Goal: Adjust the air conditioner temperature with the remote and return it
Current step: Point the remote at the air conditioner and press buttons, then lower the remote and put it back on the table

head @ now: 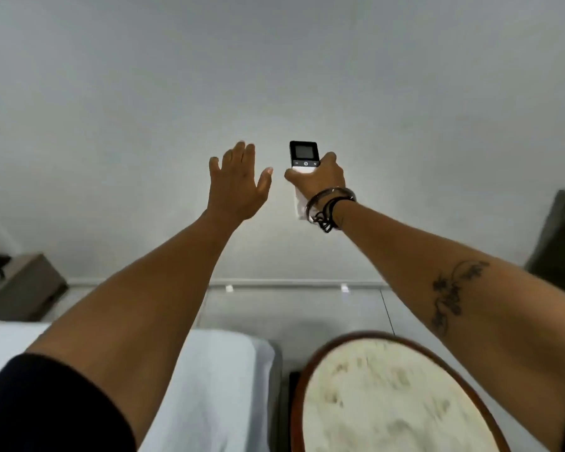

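Note:
A small remote (pixel 303 154) with a black top, a grey screen and a white lower body stands upright against the pale wall. My right hand (pixel 318 177) is shut around its white lower part, with the thumb near the button row. A white wall holder (pixel 299 208) shows just below that hand, partly hidden by the wrist and its bracelets. My left hand (pixel 238 179) is raised beside the remote on its left, fingers spread, holding nothing and apart from the remote. No air conditioner is in view.
A bed with a white sheet (pixel 222 386) lies at the bottom left. A round marble-topped table with a wooden rim (pixel 392 396) is at the bottom right. A brown cabinet (pixel 17 288) stands on the left, and a dark piece of furniture (pixel 561 236) on the right.

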